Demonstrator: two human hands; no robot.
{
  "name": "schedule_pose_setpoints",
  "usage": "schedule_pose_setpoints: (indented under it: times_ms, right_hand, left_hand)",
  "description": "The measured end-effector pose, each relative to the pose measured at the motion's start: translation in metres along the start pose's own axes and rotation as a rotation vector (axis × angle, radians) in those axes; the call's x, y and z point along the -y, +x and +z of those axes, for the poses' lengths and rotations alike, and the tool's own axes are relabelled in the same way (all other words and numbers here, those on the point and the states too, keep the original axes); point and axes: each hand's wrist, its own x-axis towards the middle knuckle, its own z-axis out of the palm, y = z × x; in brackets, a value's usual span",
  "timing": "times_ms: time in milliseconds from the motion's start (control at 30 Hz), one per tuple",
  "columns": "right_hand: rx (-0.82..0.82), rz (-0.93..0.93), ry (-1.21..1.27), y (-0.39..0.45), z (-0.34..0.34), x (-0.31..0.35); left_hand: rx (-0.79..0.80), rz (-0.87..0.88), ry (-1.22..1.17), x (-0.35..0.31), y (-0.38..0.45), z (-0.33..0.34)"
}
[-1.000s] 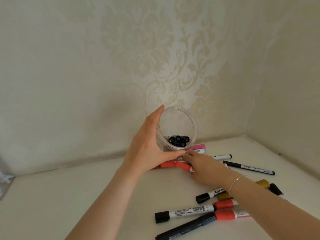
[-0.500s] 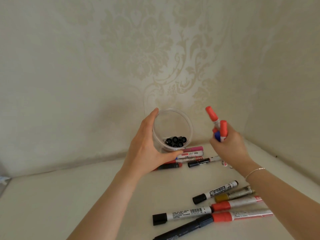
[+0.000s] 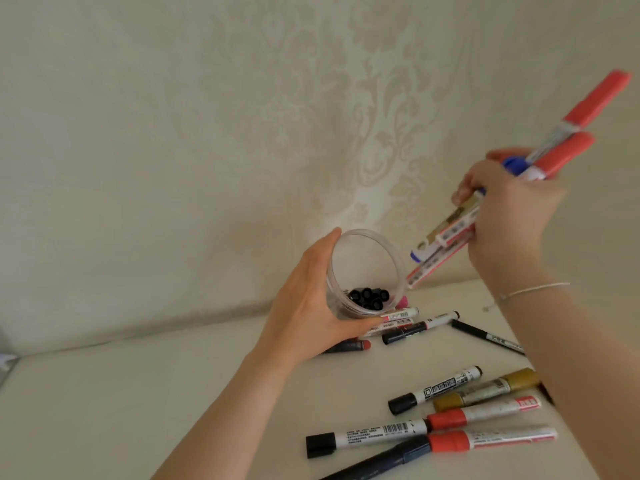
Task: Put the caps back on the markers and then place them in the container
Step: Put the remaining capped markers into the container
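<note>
The left hand (image 3: 308, 313) grips the tilted clear container (image 3: 367, 271), dark caps (image 3: 369, 297) inside, partly hiding markers (image 3: 415, 325) near the tabletop's (image 3: 138, 410) back edge. The right hand (image 3: 509, 216) clutches a blurred marker bundle (image 3: 450, 233); its forearm covers others (image 3: 478, 410) near the right edge.

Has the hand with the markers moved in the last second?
Yes. The right hand rose from the table by the container, lifting a bunch of markers above it.

one container (image 3: 367, 268), two hands (image 3: 308, 320)
</note>
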Motion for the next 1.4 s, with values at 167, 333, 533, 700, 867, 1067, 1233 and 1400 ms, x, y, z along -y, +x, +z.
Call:
schedule_pose_setpoints:
  times_ms: [167,333,533,700,867,1067,1233,1400]
  right_hand:
    - [0.052,-0.051,0.195,-0.001,0.019,0.031]
    - [0.067,-0.1,0.236,-0.021,0.037,0.028]
    - [0.292,-0.093,0.024,-0.056,0.043,-0.008]
    - [0.533,0.025,-0.166,-0.06,0.039,-0.019]
    - [0.549,0.028,-0.391,-0.05,0.035,-0.04]
    - [0.525,-0.128,-0.707,-0.051,0.029,-0.044]
    - [0.583,-0.131,-0.663,-0.056,0.026,-0.044]
    - [0.559,-0.128,-0.581,-0.058,0.026,-0.042]
  left_hand:
    - [0.009,-0.019,-0.021,-0.008,0.004,-0.001]
    - [0.032,-0.014,-0.04,-0.015,0.007,0.002]
    - [0.023,0.018,-0.056,-0.025,0.012,0.001]
    - [0.005,0.043,-0.002,-0.024,0.017,-0.001]
    - [0.011,0.047,0.018,-0.022,0.018,0.003]
    - [0.002,0.063,0.0,-0.019,0.017,-0.001]
    - [-0.003,0.038,0.026,-0.013,0.017,0.0]
    - [-0.023,0.04,0.016,-0.015,0.018,-0.003]
